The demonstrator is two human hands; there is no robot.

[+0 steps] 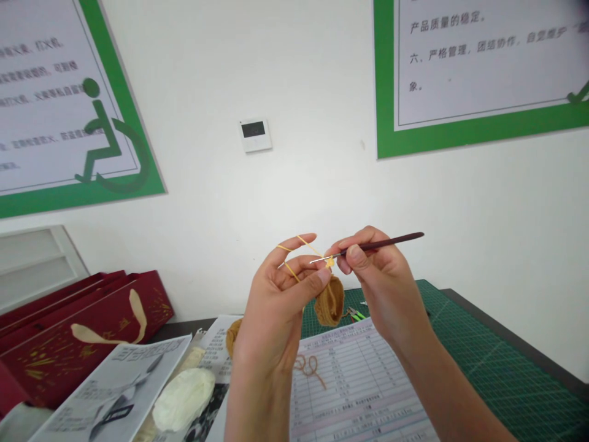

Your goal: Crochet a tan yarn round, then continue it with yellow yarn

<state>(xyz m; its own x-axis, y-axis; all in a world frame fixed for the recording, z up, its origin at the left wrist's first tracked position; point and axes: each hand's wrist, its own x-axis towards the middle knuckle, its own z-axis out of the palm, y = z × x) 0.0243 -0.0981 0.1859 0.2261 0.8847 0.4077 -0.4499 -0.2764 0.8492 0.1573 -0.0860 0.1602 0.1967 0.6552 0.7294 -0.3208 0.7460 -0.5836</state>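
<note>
My left hand [280, 294] is raised in front of the wall, with yellow yarn [307, 244] looped over its index finger. Its thumb and fingers pinch a small brown crocheted piece [330, 302] that hangs below. My right hand [375, 276] grips a dark red crochet hook [381, 244] near its metal tip, which points left into the yellow stitches just above the brown piece. Both hands are close together, fingertips nearly touching.
Below lies a green cutting mat [483, 362] with a printed form sheet [359, 387], a loose brown yarn scrap [310, 366] and small snips [355, 315]. At the left are a cream yarn ball [184, 399], a printed leaflet [110, 387] and red gift bags [78, 331].
</note>
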